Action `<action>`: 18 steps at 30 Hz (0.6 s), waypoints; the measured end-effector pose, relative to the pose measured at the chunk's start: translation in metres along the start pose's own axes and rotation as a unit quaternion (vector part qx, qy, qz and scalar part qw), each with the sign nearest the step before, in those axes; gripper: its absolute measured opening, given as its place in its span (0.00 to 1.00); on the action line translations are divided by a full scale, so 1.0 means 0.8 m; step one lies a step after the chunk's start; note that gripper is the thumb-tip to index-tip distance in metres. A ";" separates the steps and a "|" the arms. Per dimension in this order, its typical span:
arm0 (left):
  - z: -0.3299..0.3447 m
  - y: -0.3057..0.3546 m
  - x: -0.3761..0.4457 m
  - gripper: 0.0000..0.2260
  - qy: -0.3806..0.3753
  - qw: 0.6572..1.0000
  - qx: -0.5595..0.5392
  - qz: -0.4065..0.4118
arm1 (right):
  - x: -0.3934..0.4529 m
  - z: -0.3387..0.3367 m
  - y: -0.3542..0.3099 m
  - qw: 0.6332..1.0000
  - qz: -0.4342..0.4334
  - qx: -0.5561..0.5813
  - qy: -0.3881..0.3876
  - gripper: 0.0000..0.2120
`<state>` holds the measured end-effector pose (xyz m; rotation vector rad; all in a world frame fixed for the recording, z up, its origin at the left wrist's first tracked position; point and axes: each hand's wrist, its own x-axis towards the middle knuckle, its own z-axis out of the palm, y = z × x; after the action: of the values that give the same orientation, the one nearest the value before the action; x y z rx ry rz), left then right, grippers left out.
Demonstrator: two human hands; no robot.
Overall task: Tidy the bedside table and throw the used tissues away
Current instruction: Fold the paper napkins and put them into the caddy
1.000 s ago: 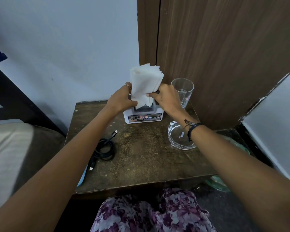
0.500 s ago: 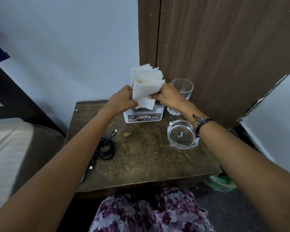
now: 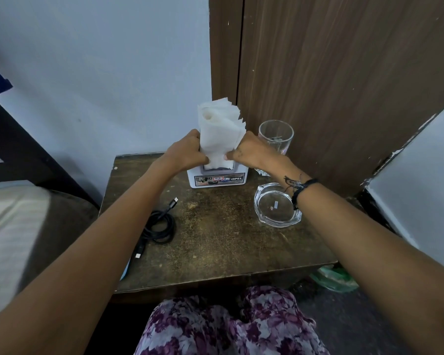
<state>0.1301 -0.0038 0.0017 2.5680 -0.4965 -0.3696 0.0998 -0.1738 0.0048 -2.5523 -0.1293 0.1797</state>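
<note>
A stack of white tissues (image 3: 219, 129) stands upright in a small white holder (image 3: 218, 178) at the back of the dark wooden bedside table (image 3: 215, 242). My left hand (image 3: 187, 153) grips the stack from the left and my right hand (image 3: 249, 152) grips it from the right, both low down, just above the holder's mouth. The lower end of the tissues sits inside the holder. No loose used tissue shows on the tabletop.
An empty drinking glass (image 3: 276, 135) stands behind my right hand by the wooden panel. A glass ashtray (image 3: 276, 206) lies at the right. A coiled black cable (image 3: 159, 225) lies at the left. A green bag (image 3: 333, 278) is on the floor to the right, a bed to the left.
Both hands have closed in lower on the tissue stack and the stack now stands straighter and deeper in the holder. My right wrist has moved off the ashtray.
</note>
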 end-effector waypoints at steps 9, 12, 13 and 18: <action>-0.007 0.006 -0.004 0.32 -0.007 0.998 0.049 0.029 | -0.005 0.002 -0.010 0.996 0.004 -0.085 0.029 0.11; -0.011 0.005 -0.004 0.31 -0.017 0.998 0.059 0.013 | -0.004 0.005 -0.011 0.991 -0.017 -0.130 0.040 0.12; -0.012 0.006 -0.004 0.30 -0.017 0.998 0.061 0.012 | -0.003 0.006 -0.010 0.990 -0.018 -0.134 0.040 0.13; -0.003 0.003 0.003 0.24 0.009 0.999 0.047 0.017 | 0.004 0.002 -0.004 0.997 -0.014 -0.079 0.011 0.16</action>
<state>0.1323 -0.0054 0.0047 2.6469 -0.5641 -0.3186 0.1023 -0.1700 0.0049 -2.7076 -0.1780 0.1352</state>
